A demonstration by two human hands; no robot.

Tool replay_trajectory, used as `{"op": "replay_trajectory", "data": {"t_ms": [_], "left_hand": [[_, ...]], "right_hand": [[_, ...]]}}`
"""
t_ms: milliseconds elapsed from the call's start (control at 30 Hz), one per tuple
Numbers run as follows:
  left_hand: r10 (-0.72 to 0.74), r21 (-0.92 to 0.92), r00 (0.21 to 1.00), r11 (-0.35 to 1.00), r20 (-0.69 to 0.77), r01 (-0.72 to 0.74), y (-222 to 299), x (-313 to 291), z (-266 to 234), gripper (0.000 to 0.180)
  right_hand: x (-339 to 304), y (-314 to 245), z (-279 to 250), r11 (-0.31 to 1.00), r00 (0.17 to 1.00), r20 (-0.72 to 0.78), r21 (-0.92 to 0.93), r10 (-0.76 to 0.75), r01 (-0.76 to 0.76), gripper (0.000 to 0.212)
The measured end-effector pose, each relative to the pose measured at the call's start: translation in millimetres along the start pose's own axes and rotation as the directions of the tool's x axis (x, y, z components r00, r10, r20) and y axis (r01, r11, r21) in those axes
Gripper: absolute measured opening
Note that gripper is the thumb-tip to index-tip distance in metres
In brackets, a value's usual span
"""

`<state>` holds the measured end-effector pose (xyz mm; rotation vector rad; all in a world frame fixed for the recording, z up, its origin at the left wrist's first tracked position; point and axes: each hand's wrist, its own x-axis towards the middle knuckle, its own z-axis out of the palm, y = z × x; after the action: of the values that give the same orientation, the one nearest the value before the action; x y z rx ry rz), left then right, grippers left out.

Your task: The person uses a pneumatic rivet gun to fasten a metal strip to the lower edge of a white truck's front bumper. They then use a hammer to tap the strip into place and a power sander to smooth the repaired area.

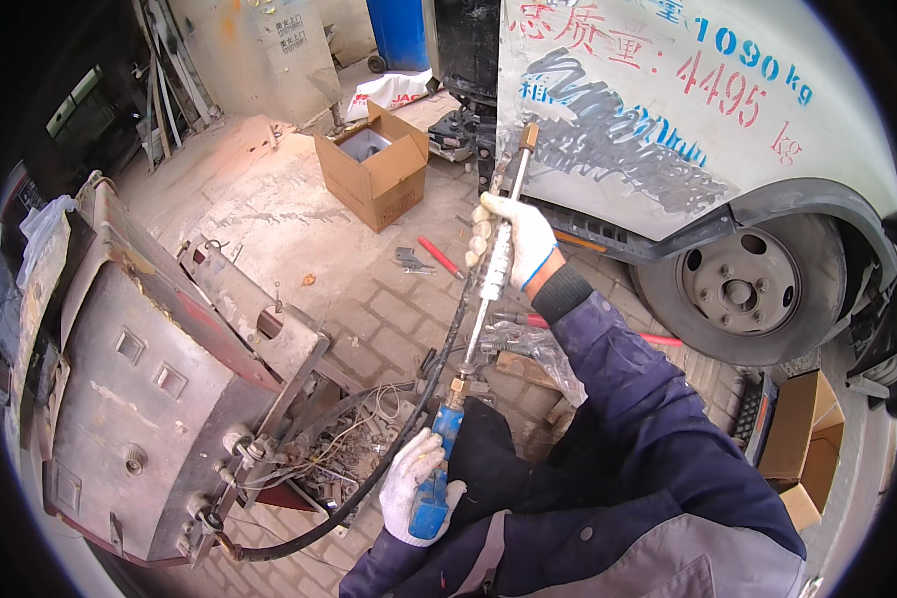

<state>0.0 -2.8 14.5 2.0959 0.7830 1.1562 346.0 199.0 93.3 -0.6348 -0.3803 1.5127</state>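
Observation:
A long slide hammer point(474, 334) slants up and away from my body, with a blue handle, a bright metal rod and a brass-coloured tip. My left hand point(413, 486), in a white glove, is closed round the blue handle. Farther up, my gloved right hand point(520, 237) is wrapped round the shiny thick sleeve on the rod. The tip stands out past this hand, in front of the white vehicle panel point(608, 120); I cannot tell whether they touch. A black cable point(394, 450) curves up from the worn metal machine point(140, 399) and runs alongside the rod.
An open cardboard box point(374, 189) stands ahead on the paving. Pliers point(412, 261) and a red-handled tool point(441, 257) lie nearer. The vehicle's wheel point(743, 284) is at the right, with another open box point(802, 439) below it. Loose wires and debris point(354, 439) lie beside the machine.

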Motion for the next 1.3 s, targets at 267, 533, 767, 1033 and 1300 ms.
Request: {"op": "replay_trajectory", "data": {"t_ms": [267, 533, 767, 1033, 1300], "left_hand": [[-0.002, 0.010, 1.000, 1.000, -0.014, 0.002, -4.4, 6.9, -3.1, 0.052], [-0.029, 0.036, 1.000, 0.999, 0.009, 0.029, -6.5, 3.6, -0.2, 0.052], [-0.053, 0.119, 0.998, 0.992, 0.041, 0.048, -5.5, 5.4, -1.0, 0.054], [0.028, 0.308, 0.997, 0.950, 0.067, -0.047, -2.8, -2.2, 10.8, 0.055], [-0.563, -0.632, 0.824, 0.615, 0.068, 0.472, -37.1, -15.9, -7.2, 0.064]], "right_hand": [[-47.6, 90.2, -11.9, 0.982, 0.978, -0.099, 0.056, 0.183, -0.178, 0.026], [52.7, -59.2, -16.2, 0.934, 0.934, -0.024, -0.049, -0.356, 0.355, 0.042], [97.0, -91.5, -22.8, 0.948, 0.958, 0.168, 0.258, -0.233, 0.185, 0.043], [109.7, -80.2, -35.1, 0.828, 0.777, 0.561, 0.553, -0.286, -0.094, 0.044], [96.2, -85.0, 3.6, 0.837, 0.832, -0.223, -0.356, -0.508, 0.416, 0.032]]}}
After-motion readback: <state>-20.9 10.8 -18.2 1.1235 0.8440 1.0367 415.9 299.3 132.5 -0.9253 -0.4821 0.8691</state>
